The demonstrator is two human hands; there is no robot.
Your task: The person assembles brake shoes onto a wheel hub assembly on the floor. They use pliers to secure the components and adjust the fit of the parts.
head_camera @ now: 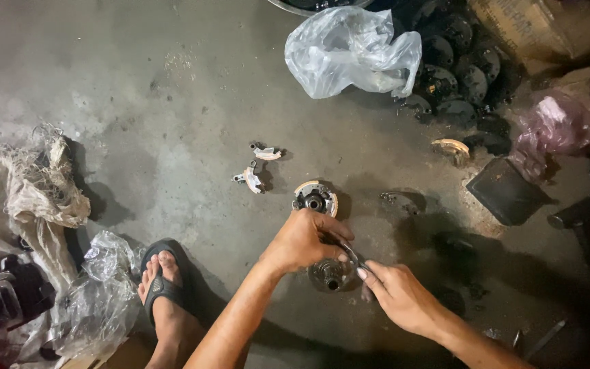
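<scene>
The left hand [303, 240] presses down on a round metal part [329, 274] on the concrete floor [172, 102], its grip closed over the rim. The right hand [397, 294] pinches a thin metal tool [351, 256] at it. The tool could slip toward the fingers (shadow hides its tip); the part is mostly covered.

A clear bag [353, 49] is seen well beyond the hands, with dark discs [460, 65] stacked beside it. Two small shoes [257, 167] are laid ahead-left of the hands, and a sandalled foot [162, 283] is placed left.
</scene>
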